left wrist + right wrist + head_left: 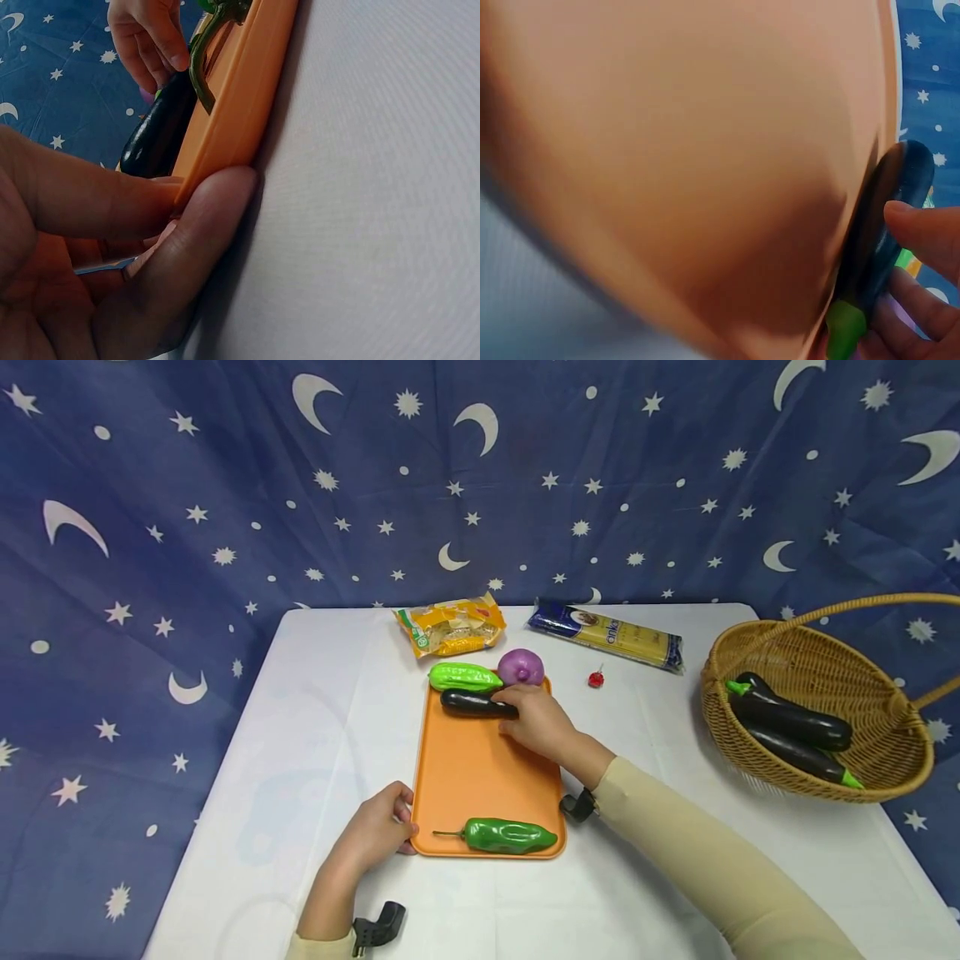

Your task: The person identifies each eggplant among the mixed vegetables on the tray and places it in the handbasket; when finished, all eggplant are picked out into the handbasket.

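My left hand point(378, 828) pinches the near left edge of an orange tray point(487, 768) between thumb and fingers, as the left wrist view shows close up. Over the far part of the tray, my right hand point(537, 720) grips a dark eggplant point(471, 702) near its green stem end point(845, 328); in the head view that end is hidden by the fingers. Just beyond the eggplant lie a light green bumpy vegetable point(463, 676) and a purple onion point(521, 667). A long green pepper point(510, 836) lies across the near end of the tray, its stem pointing left.
Behind the tray are a yellow pasta bag point(452, 627) and a blue-and-yellow spaghetti pack point(607, 636). A small red item point(596, 679) sits right of the onion. On the right stands a wicker basket point(817, 785) with a tall handle, holding eggplants point(795, 718).
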Demonstrator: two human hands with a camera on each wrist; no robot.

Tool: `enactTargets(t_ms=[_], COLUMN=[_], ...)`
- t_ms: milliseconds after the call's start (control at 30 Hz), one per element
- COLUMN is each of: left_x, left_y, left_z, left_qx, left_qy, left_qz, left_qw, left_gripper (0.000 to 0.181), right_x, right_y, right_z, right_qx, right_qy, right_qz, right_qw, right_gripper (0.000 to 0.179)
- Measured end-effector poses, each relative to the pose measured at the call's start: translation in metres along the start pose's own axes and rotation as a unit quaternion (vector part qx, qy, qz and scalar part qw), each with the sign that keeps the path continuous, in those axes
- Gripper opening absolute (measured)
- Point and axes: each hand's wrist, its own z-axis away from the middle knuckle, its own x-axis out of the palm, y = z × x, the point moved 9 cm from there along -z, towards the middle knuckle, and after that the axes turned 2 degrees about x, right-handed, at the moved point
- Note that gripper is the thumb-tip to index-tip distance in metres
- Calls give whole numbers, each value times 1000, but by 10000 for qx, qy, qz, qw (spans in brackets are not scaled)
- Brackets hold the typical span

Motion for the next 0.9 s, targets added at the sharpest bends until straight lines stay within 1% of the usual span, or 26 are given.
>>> enactTargets(t_ms=[200,433,633,733,900], left_x=[1,2,2,2,2], left_y=[1,1,1,0,-2], left_z=[0,-1,-2,-2,-2], left_qx=[2,8,-4,-34,-110], left_qy=[-1,-12,-7,1,-7], left_qz=[2,6,2,-7,-3], left_qw=[10000,10000,10000,10000,9999], left_gripper=[30,30,30,31,31], right_x=[6,8,9,10,7], right_y=[-1,-2,2,5,10], right_z=[-3,-4,-4,-4,-1], right_qx=[0,140,301,280,254], right_qy=[-5,-88,-297,-384,-510], right_qz=[12,-12,-69,-230,-696], right_qw=[10000,9999,9991,9986,9959], right_gripper=[45,44,49,50,49])
